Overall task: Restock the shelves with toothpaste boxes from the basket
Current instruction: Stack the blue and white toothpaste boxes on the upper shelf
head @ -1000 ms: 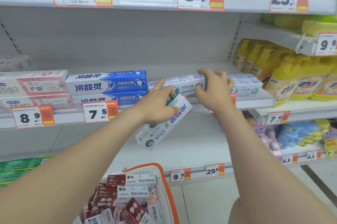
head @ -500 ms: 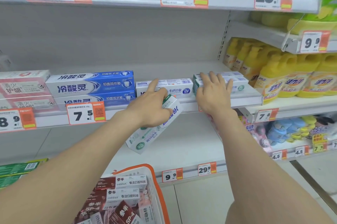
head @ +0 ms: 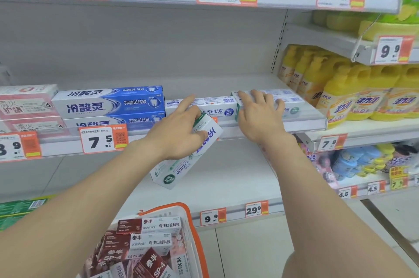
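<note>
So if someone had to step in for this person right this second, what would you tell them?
Left hand: grips a white-and-green toothpaste box, tilted, just below the shelf edge.
Right hand: flat, fingers spread, resting on the rightmost shelved box.
Done: two matching boxes lie end to end on that shelf; the second shelved box sits beside the blue boxes.
Left: place the held box on the shelf, then shelve the red-and-white boxes from the orange-rimmed basket below.
</note>
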The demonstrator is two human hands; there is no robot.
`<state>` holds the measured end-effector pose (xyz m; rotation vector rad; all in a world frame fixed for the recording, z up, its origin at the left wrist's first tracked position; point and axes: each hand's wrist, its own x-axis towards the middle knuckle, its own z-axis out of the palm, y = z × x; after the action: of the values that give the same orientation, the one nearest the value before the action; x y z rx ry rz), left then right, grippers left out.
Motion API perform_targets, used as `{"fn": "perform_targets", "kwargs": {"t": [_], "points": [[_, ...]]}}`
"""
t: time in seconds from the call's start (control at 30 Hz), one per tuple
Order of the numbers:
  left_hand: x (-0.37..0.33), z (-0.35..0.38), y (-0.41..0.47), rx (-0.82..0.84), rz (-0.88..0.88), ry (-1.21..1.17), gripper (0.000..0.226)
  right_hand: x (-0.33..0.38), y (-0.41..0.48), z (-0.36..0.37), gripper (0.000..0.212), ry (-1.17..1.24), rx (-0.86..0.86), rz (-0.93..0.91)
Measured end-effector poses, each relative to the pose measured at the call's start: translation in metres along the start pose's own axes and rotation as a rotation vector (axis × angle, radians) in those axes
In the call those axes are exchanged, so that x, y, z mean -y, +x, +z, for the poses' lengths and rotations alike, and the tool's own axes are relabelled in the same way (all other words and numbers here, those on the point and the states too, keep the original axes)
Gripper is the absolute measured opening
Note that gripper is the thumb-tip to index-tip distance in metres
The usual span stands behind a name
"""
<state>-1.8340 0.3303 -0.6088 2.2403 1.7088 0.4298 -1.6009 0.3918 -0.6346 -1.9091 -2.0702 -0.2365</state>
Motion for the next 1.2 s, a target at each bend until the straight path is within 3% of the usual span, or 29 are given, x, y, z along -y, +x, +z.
{"fn": "perform_targets", "kwargs": {"t": [0.1,0.2,0.27,0.33,0.37,0.53,0.63,0.7,0.87,0.93,1.03,1.07,1.13,1.2], "points": [[-0.007,0.006,-0.01,-0.126,0.089,-0.03,0.03,0.009,-0.003,-0.001,0.058,0.049,-0.029,0.007],[-0.013,0.006,-0.017,-0.196,0.135,-0.247,0.031,0.023,-0.008,-0.014,0.057,0.161,-0.351,-0.051],[-0.015,-0.001,-0.017,-0.198,0.118,-0.439,0.032,0.028,-0.008,-0.027,0.051,0.629,-0.439,-0.016],[-0.017,-0.012,-0.015,-0.197,0.124,-0.498,0.029,0.032,-0.008,-0.039,0.045,1.155,-0.342,0.075],[-0.02,-0.018,-0.013,-0.206,0.139,-0.497,0.028,0.034,-0.009,-0.043,0.044,1.265,-0.309,0.114],[-0.05,-0.062,0.011,-0.278,0.208,-0.58,0.025,0.034,-0.02,-0.045,0.045,1.354,-0.312,0.249],[-0.064,-0.08,0.027,-0.228,0.219,-0.654,0.024,0.037,-0.026,-0.052,0.047,1.43,-0.188,0.133],[-0.068,-0.079,0.036,-0.248,0.162,-0.795,0.024,0.039,-0.029,-0.052,0.044,1.467,-0.096,0.082],[-0.069,-0.061,0.037,-0.355,-0.094,-1.254,0.019,0.026,-0.027,-0.055,0.039,1.555,0.077,0.248],[-0.068,-0.055,0.032,-0.338,-0.145,-1.41,0.017,0.019,-0.03,-0.056,0.025,1.522,0.105,0.206],[-0.068,-0.05,0.027,-0.333,-0.194,-1.533,0.017,0.011,-0.029,-0.054,0.025,1.46,-0.02,0.18],[-0.068,-0.049,0.026,-0.33,-0.199,-1.51,0.027,0.008,-0.027,-0.055,0.031,1.452,-0.103,0.19],[-0.065,-0.049,0.026,-0.301,-0.2,-1.332,0.048,-0.002,-0.024,-0.057,0.044,1.454,-0.272,0.234],[-0.065,-0.051,0.031,-0.246,-0.204,-1.13,0.038,-0.013,-0.021,-0.059,0.057,1.484,-0.393,0.29]]}}
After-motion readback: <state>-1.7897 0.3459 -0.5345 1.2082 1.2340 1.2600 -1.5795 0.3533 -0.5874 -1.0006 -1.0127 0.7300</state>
